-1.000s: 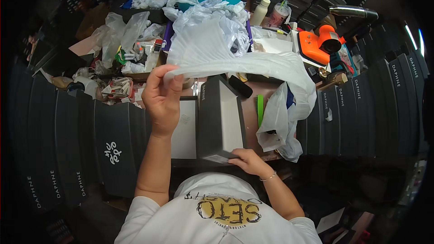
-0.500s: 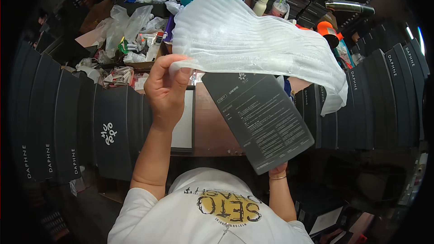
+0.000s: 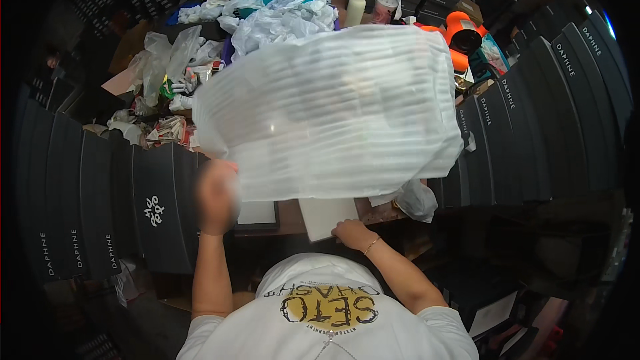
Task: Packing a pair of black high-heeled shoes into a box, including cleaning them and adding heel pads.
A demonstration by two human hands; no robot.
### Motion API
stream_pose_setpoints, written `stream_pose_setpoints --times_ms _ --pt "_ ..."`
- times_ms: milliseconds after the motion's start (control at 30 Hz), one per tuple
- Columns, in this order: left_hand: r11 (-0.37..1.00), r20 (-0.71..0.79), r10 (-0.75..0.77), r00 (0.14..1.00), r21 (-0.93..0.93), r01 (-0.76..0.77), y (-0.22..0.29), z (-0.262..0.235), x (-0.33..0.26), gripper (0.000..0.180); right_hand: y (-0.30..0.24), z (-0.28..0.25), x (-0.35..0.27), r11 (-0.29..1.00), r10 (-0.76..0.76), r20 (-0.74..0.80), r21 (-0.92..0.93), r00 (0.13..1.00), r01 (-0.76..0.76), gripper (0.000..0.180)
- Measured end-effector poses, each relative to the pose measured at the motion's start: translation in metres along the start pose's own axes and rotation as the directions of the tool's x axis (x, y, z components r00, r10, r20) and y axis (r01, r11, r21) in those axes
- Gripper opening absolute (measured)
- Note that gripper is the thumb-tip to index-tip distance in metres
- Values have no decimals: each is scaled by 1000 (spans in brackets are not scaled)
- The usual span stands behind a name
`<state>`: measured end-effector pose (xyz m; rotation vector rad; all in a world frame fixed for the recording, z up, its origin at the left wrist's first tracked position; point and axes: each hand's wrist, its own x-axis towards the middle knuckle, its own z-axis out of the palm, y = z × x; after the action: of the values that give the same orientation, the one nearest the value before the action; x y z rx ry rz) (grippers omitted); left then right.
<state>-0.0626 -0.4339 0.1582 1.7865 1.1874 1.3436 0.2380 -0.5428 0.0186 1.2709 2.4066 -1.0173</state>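
Observation:
A large, crinkled, translucent white wrapping sheet (image 3: pixel 340 113) spreads across the middle, above the work table (image 3: pixel 293 225). My left hand (image 3: pixel 218 197) is smeared, but its fingers close on the sheet's near left corner. Low at the table's front edge, my right hand (image 3: pixel 353 233) grips the near right corner of a flat box piece (image 3: pixel 323 217) with a pale face up. The sheet hides the far part of that piece. A dark-edged open box with white inside (image 3: pixel 257 213) lies beside it to the left, also partly covered.
Dark shoe boxes (image 3: pixel 163 207) stand in rows at left and right (image 3: pixel 527 133). Crumpled plastic bags (image 3: pixel 283 23), a cream bottle (image 3: pixel 357 5), a drink cup (image 3: pixel 386 8) and an orange object (image 3: pixel 461 32) are at the back. A clear bag (image 3: pixel 417 201) lies near right.
The sheet has come down and nearer, spreading wide over the table. My left hand moved nearer and left. The dark printed face of the right hand's piece has given way to a pale one.

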Motion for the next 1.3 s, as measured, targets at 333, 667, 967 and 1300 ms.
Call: stream_pose_setpoints --times_ms 333,667,967,1300 --pt "918 278 -292 915 349 187 -65 -19 -106 15 -82 -170 -47 936 -123 -788 110 603 334 30" --pt "663 564 -721 402 731 163 -89 -16 -137 24 9 30 88 956 30 -477 -243 878 -164 48" --pt "769 845 -307 438 491 -409 -66 141 -75 46 16 -88 106 936 190 -609 349 770 46 35" --pt "723 821 -523 231 570 -389 -96 179 -114 66 54 -36 175 797 572 -496 525 653 -299 56"
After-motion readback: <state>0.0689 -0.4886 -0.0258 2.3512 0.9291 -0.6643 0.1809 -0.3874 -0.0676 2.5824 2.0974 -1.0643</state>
